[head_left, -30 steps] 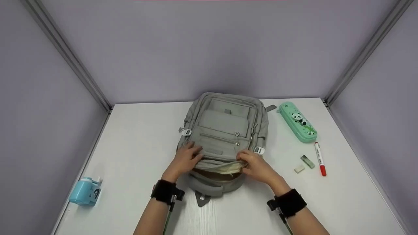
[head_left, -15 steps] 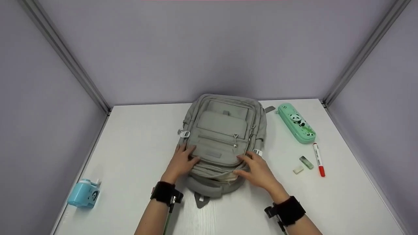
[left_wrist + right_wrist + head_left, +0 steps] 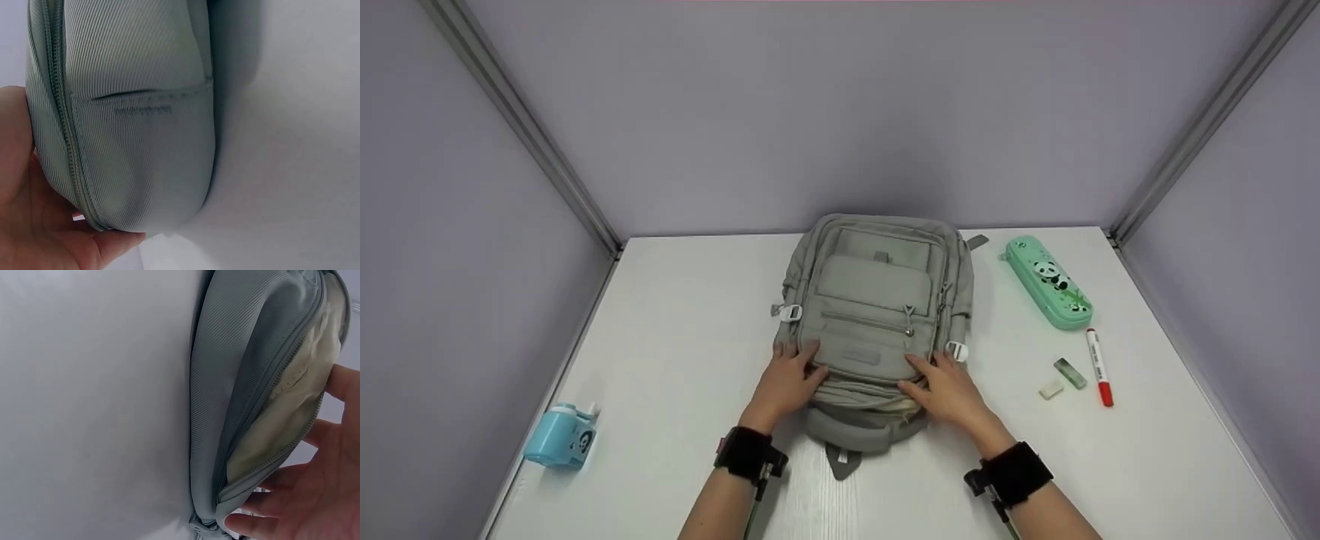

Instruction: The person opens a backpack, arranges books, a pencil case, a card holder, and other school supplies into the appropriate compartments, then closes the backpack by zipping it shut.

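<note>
A grey backpack (image 3: 877, 281) lies front side up on the table, its carry handle (image 3: 847, 433) toward the person. My left hand (image 3: 786, 384) rests with spread fingers on the bag's lower left edge. In the left wrist view that hand (image 3: 39, 225) lies against the fabric beside a closed stretch of zipper (image 3: 68, 140). The lower right edge is touched by my right hand (image 3: 952, 390), fingers spread and gently bent. In the right wrist view the bag's zipper is parted, showing cream lining (image 3: 281, 413), and the right hand (image 3: 320, 489) touches the outer side of the opening.
A green panda pencil case (image 3: 1048, 281) lies right of the backpack. Nearer are a red-capped marker (image 3: 1099, 367), a small green block (image 3: 1069, 373) and a pale block (image 3: 1051, 389). A blue pencil sharpener (image 3: 561, 436) stands at the table's left edge.
The right hand has let go of the opening's upper edge, which it held lifted a second ago. The flap has sunk and the opening has narrowed. Both hands now rest along the bag's sides.
</note>
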`<state>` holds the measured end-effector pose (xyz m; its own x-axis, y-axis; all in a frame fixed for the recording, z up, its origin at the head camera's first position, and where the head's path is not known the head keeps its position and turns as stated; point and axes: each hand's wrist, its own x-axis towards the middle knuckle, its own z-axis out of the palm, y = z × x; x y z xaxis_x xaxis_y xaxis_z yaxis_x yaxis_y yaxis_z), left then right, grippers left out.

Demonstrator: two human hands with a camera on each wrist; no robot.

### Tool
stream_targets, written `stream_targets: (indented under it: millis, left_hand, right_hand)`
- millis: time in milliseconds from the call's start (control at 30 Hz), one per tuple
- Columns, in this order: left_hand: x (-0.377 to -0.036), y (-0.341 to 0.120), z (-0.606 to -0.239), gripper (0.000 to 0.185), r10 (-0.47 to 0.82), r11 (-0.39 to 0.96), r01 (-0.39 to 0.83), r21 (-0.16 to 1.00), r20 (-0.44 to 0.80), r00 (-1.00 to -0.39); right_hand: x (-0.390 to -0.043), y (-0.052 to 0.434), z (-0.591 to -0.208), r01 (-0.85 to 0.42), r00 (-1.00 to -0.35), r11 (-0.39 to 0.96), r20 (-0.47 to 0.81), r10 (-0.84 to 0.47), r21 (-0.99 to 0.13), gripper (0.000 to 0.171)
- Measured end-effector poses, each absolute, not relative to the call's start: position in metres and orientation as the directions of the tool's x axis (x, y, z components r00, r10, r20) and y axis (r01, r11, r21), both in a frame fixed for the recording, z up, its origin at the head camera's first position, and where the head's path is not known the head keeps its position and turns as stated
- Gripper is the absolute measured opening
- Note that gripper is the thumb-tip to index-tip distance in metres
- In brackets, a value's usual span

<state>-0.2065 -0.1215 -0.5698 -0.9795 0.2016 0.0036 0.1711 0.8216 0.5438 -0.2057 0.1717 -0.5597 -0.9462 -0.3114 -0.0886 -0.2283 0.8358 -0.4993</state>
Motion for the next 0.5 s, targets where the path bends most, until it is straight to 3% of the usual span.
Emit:
stream_targets:
  millis: [267,500]
  left_hand:
    - [-0.187,-0.106,-0.568,0.058,0.201,0.837,0.192,0.512,0.037,-0.979]
    - [-0.174,-0.105,-0.563,0.055,0.261,0.782,0.22,0.583,0.014,-0.965]
  right_hand:
    - [-0.221,0.191,-0.559,-0.247,-0.922,0.828,-0.14,-0.36,-0.503,0.061]
    - [-0.229,0.204,-0.559,-0.267,-0.907,0.815,-0.153,-0.393,-0.514,0.061]
